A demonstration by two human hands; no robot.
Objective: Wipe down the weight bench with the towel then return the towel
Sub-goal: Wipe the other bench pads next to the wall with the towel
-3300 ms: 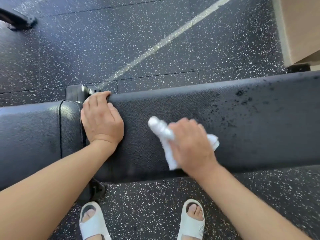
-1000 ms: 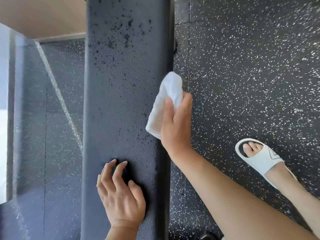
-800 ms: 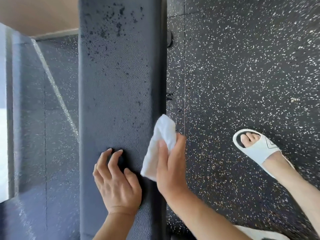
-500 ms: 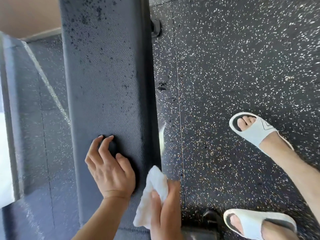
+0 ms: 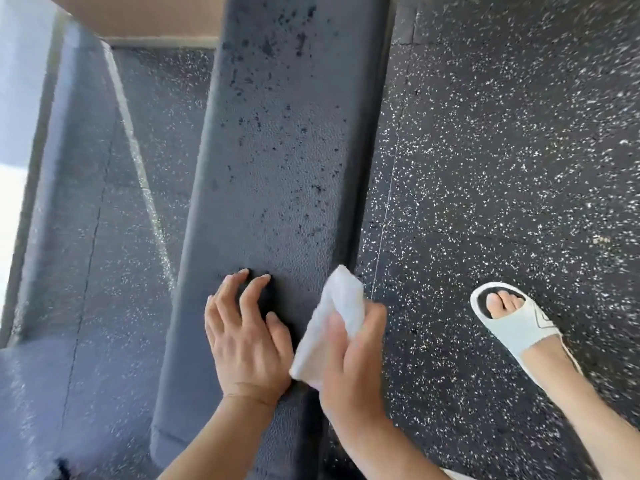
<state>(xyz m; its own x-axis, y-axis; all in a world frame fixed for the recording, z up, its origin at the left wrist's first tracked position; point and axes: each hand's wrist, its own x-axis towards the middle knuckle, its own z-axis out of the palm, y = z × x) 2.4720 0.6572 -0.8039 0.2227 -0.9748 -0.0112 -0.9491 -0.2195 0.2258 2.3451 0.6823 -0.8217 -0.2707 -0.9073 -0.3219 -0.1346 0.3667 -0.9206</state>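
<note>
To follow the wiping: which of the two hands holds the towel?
The right hand grips the towel at the bench edge; the left hand rests bare.

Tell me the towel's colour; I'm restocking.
White, plain; the head view shows the towel gripped in the right hand.

The long padded vinyl counter (image 5: 277, 174) is showing dark grey, pebbled and spotted with black specks toward its far end. The crumpled cloth towel (image 5: 332, 317) is showing plain white. The rubber floor (image 5: 502, 150) is showing black flecked with white. The open-toed slide sandal (image 5: 519, 323) is showing off-white.
</note>
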